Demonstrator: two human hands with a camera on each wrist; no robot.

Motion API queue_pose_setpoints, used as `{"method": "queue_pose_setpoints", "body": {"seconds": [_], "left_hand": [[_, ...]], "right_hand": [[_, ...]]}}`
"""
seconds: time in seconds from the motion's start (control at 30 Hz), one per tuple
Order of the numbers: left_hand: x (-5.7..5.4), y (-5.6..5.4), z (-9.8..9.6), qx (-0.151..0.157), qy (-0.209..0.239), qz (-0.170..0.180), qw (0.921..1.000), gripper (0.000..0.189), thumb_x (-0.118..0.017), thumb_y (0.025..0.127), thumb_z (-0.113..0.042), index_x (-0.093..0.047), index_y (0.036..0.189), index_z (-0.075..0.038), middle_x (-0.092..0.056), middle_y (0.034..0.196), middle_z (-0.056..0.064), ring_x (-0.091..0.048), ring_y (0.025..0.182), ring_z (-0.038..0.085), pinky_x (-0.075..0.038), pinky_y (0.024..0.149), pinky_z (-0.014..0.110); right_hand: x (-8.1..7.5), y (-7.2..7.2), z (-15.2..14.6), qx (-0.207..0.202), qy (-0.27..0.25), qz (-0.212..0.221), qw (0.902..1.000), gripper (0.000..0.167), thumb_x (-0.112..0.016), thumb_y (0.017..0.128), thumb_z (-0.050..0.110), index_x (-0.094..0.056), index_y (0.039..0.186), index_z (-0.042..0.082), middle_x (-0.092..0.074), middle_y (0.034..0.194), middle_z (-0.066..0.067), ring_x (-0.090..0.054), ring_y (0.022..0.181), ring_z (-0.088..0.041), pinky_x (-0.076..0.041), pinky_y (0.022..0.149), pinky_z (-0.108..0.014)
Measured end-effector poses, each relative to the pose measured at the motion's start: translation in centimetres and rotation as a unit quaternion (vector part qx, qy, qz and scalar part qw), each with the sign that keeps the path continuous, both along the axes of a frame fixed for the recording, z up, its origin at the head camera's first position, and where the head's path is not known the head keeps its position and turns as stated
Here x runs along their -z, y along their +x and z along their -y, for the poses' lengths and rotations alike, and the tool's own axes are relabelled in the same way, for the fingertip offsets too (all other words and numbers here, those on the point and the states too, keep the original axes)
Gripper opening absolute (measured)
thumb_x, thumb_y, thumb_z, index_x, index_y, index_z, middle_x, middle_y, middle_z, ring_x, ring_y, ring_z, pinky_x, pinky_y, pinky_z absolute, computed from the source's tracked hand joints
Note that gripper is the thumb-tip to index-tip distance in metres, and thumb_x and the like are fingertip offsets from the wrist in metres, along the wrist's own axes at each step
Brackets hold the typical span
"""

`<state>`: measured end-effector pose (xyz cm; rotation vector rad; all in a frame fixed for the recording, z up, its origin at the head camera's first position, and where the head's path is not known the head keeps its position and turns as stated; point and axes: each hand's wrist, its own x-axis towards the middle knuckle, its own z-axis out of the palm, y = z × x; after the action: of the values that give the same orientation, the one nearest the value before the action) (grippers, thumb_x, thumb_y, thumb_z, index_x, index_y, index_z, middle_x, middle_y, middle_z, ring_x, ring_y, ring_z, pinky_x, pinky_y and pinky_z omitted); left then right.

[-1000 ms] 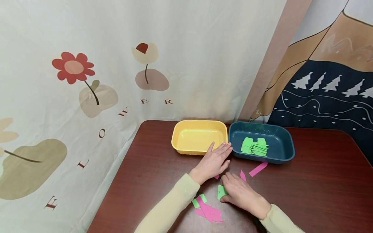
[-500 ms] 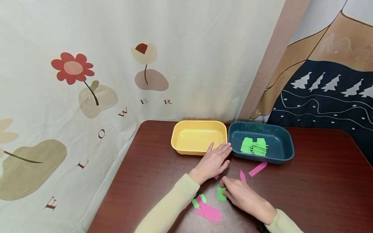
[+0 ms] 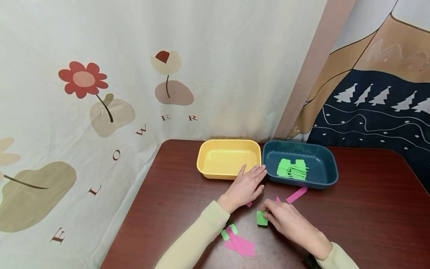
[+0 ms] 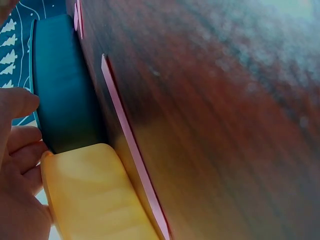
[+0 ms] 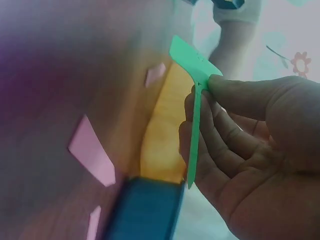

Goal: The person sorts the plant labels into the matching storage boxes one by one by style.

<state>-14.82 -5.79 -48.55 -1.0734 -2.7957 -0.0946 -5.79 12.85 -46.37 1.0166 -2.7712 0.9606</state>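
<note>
I see the right hand pinching a green tag above the table, while the left hand, fingers straight, rests where the yellow tray meets the blue tray. Sorting, I'd guess; next likely means laying the tag on the blue tray's green pile

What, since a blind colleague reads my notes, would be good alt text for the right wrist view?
A right hand pinches a green T-shaped tag, its narrow stem pointing down the picture. Behind it, a yellow tray and a dark blue tray stand side by side, with three pink pieces on the tabletop.
</note>
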Motion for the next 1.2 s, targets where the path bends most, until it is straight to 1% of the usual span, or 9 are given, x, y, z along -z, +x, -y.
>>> {"method": "queue_pose_setpoints", "body": {"seconds": [0.1, 0.23, 0.3, 0.37, 0.53, 0.73, 0.83, 1.03, 1.2], "left_hand": [[0.0, 0.0, 0.1, 0.0, 0.003, 0.003, 1.0, 0.052, -0.055, 0.107, -0.038, -0.053, 0.153, -0.014, -0.041, 0.163, 0.0, -0.035, 0.151, 0.015, -0.024, 0.123, 0.054], [0.0, 0.0, 0.1, 0.0, 0.003, 0.004, 1.0, 0.052, -0.055, 0.107, -0.038, -0.053, 0.152, -0.013, -0.042, 0.162, 0.0, -0.035, 0.151, 0.015, -0.025, 0.123, 0.054], [0.1, 0.0, 0.0, 0.001, 0.002, 0.003, 1.0, 0.051, -0.055, 0.107, -0.038, -0.053, 0.152, -0.013, -0.042, 0.162, 0.0, -0.036, 0.151, 0.015, -0.025, 0.122, 0.055], [0.1, -0.1, 0.0, 0.0, 0.002, 0.003, 1.0, 0.051, -0.055, 0.107, -0.038, -0.054, 0.152, -0.013, -0.042, 0.162, 0.0, -0.036, 0.151, 0.015, -0.025, 0.123, 0.054], [0.1, -0.1, 0.0, 0.001, 0.008, 0.002, 1.0, 0.051, -0.057, 0.106, -0.037, -0.055, 0.151, -0.013, -0.044, 0.161, 0.001, -0.038, 0.15, 0.016, -0.025, 0.122, 0.054], [0.3, -0.1, 0.0, 0.002, 0.012, 0.005, 0.9999, 0.051, -0.057, 0.106, -0.036, -0.054, 0.152, -0.013, -0.043, 0.161, 0.001, -0.037, 0.15, 0.016, -0.025, 0.122, 0.055], [0.3, -0.1, 0.0, 0.003, 0.013, 0.004, 0.9999, 0.051, -0.056, 0.106, -0.036, -0.054, 0.152, -0.013, -0.043, 0.162, 0.001, -0.037, 0.151, 0.016, -0.025, 0.122, 0.055], [0.2, -0.1, 0.0, 0.003, 0.011, 0.006, 0.9999, 0.051, -0.055, 0.107, -0.037, -0.054, 0.152, -0.013, -0.042, 0.162, 0.001, -0.036, 0.151, 0.016, -0.024, 0.122, 0.055], [0.2, -0.1, 0.0, 0.003, 0.011, 0.011, 0.9999, 0.052, -0.055, 0.107, -0.036, -0.053, 0.153, -0.013, -0.042, 0.162, 0.001, -0.036, 0.151, 0.016, -0.024, 0.123, 0.055]], "right_hand": [[-0.5, -0.2, -0.5, 0.011, -0.002, -0.005, 0.9999, 0.024, -0.08, 0.087, 0.002, -0.065, 0.097, 0.018, -0.061, 0.084, 0.015, -0.051, 0.07, 0.004, -0.051, 0.062, -0.023], [-1.2, -0.6, -1.1, 0.027, -0.003, 0.011, 0.9996, 0.022, -0.08, 0.088, 0.002, -0.067, 0.099, 0.017, -0.061, 0.085, 0.015, -0.048, 0.064, 0.005, -0.049, 0.059, -0.022], [-1.6, -0.8, -1.5, 0.04, -0.003, 0.01, 0.9991, 0.022, -0.08, 0.088, 0.003, -0.067, 0.099, 0.017, -0.062, 0.084, 0.015, -0.048, 0.064, 0.005, -0.048, 0.058, -0.021], [-1.9, -1.0, -1.8, 0.057, -0.003, 0.002, 0.9984, 0.023, -0.081, 0.087, 0.002, -0.067, 0.098, 0.017, -0.063, 0.083, 0.015, -0.048, 0.064, 0.005, -0.048, 0.057, -0.022], [-2.8, -1.9, -3.1, 0.103, -0.008, -0.033, 0.9941, 0.025, -0.083, 0.085, 0.002, -0.068, 0.098, 0.017, -0.065, 0.083, 0.012, -0.052, 0.067, 0.001, -0.052, 0.06, -0.024], [-3.9, -3.4, -4.8, 0.144, -0.019, -0.057, 0.9878, 0.021, -0.081, 0.087, 0.001, -0.07, 0.101, 0.012, -0.07, 0.087, 0.004, -0.058, 0.068, -0.004, -0.053, 0.059, -0.026], [-4.2, -4.2, -5.4, 0.153, -0.015, -0.072, 0.9855, 0.021, -0.081, 0.087, 0.001, -0.071, 0.103, 0.01, -0.073, 0.09, 0.0, -0.06, 0.072, -0.009, -0.056, 0.063, -0.03], [-4.2, -6.2, -6.3, 0.169, -0.013, -0.077, 0.9826, 0.021, -0.08, 0.088, 0.001, -0.072, 0.107, 0.007, -0.073, 0.094, -0.006, -0.061, 0.076, -0.016, -0.056, 0.064, -0.034], [-4.3, -7.9, -6.7, 0.19, -0.014, -0.073, 0.9789, 0.02, -0.077, 0.092, 0.003, -0.07, 0.11, 0.005, -0.073, 0.094, -0.01, -0.064, 0.079, -0.022, -0.056, 0.068, -0.042]]}}
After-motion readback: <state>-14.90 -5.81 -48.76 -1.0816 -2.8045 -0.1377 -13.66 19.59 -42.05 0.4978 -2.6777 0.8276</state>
